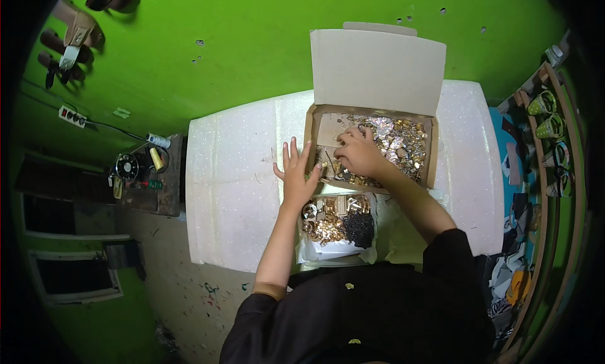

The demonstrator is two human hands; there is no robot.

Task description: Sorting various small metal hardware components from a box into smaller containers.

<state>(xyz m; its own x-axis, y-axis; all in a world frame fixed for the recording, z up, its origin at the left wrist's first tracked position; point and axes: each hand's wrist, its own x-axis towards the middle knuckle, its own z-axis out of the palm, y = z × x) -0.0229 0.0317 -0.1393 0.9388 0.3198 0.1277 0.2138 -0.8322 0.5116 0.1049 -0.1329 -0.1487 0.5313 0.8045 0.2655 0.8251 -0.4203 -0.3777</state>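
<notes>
Head view: an open cardboard box (432, 151) rests on the table (233, 181), its lid (378, 68) raised toward the green wall (252, 43). Inside lie many small metal pieces (406, 143), gold and silver in tone, spread mainly over the middle and right; part of the box floor shows bare at the upper left.

The right hand (362, 155) is inside the box, left of centre, fingers bent downward among the pieces; whether they pinch one cannot be determined. The left hand (296, 180) is at the box's left side, fingers spread, thumb over the near left corner; firm contact cannot be confirmed.

Just below the box, nearer the person, sits a smaller tray (324, 250) containing gold-coloured pieces (326, 230) and, to their right, a black heap (359, 229).
</notes>
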